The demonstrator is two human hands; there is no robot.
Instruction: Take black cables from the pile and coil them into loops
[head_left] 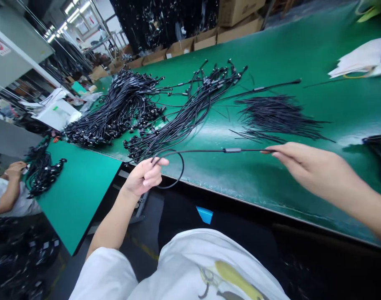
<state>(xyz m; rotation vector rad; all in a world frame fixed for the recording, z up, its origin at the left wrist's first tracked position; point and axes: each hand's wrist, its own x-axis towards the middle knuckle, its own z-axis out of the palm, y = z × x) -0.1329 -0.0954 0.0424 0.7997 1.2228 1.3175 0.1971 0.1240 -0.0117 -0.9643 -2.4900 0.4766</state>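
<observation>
A thin black cable with a grey sleeve on it is stretched between my two hands, above the table's front edge. My left hand is closed round one part, and a loop of the cable hangs beside it. The fingertips of my right hand pinch the other end, whose tip is hidden. Behind the cable lies a bundle of black cables with small connectors. To its right is a pile of short black strips, likely cable ties.
A larger heap of black cables lies at the left on the green table. Cardboard boxes line the far edge. White cloth or paper lies at right. Another person's hand is at a side table on the left.
</observation>
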